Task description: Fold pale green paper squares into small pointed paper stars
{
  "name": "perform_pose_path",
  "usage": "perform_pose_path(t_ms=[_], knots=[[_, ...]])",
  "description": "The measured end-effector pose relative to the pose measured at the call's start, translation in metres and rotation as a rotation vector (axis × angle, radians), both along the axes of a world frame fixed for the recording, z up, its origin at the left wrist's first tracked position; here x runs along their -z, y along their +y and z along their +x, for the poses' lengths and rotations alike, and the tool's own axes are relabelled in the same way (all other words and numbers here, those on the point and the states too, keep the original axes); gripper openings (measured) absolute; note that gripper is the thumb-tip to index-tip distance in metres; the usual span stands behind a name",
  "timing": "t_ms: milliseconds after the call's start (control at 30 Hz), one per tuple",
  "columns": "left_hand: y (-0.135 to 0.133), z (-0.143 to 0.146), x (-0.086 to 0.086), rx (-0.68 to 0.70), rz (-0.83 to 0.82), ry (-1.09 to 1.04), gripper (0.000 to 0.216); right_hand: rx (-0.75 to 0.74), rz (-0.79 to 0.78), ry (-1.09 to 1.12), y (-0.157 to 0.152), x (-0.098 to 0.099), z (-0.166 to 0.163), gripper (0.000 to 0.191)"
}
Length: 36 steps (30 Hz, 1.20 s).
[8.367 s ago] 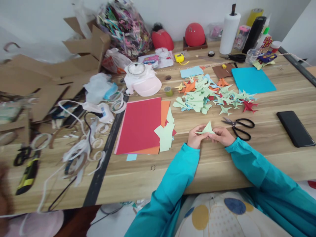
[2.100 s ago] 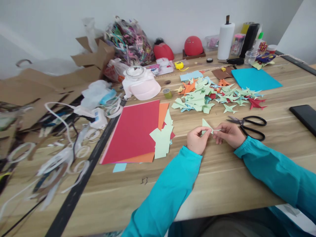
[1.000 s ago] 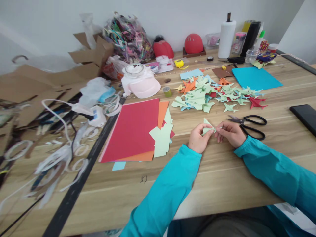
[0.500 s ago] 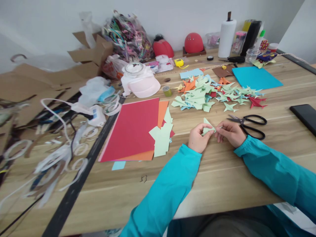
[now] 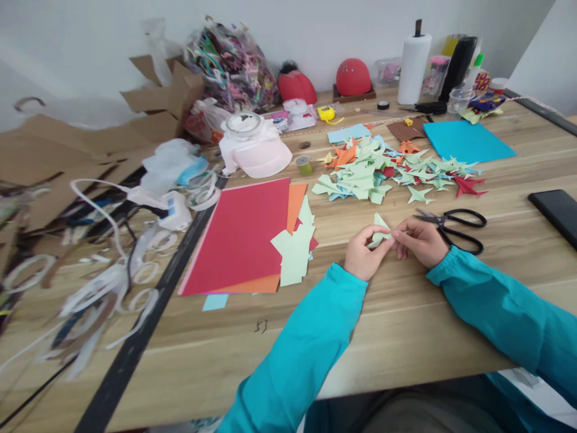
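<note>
Left hand (image 5: 362, 255) and right hand (image 5: 424, 243), fingers (image 5: 404, 239) tight on green paper (image 5: 380, 221) (handwritten "53" (image 5: 260, 326) on the tabletop (image 5: 216, 355)).

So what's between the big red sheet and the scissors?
The head view shows orange paper, green sheets, a strip of tabletop, then the left hand and right hand pinching a folded paper.

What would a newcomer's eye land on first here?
Probably the heap of folded paper shapes, mostly pale green, right of centre, beyond the hands. Next, the big red sheet left of the hands, and the bulging bag of multicoloured bits at the back, left of centre.
</note>
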<state>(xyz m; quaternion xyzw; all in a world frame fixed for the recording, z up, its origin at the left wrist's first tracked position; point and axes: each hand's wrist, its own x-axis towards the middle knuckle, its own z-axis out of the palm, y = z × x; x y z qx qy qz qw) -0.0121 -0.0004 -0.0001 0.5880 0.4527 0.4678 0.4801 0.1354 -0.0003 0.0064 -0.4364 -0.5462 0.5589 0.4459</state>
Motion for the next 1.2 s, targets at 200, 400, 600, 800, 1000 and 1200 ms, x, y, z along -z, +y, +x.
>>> perform_pose_path(t_ms=[200, 400, 600, 800, 1000, 1200], knots=[[0.004, -0.002, 0.005, -0.046, 0.015, -0.002, 0.013, -0.018, 0.006, -0.014, -0.001, 0.0, -0.001, 0.04], [0.004, -0.001, 0.002, -0.086, -0.008, -0.056, 0.012, -0.079, -0.02, -0.035, -0.001, 0.001, -0.001, 0.039], [0.001, 0.0, 0.002, -0.128, 0.03, -0.006, 0.012, -0.094, -0.042, -0.04, -0.001, 0.001, 0.0, 0.036], [0.0, 0.0, 0.0, -0.098, 0.06, -0.019, 0.012, -0.103, -0.062, -0.012, 0.0, 0.002, 0.001, 0.035], [0.003, -0.002, 0.001, -0.046, 0.016, -0.069, 0.011, -0.112, -0.092, -0.004, -0.001, -0.004, 0.002, 0.034], [0.005, -0.004, 0.001, 0.021, -0.09, -0.144, 0.021, -0.168, -0.129, 0.023, 0.0, -0.01, 0.006, 0.031]])
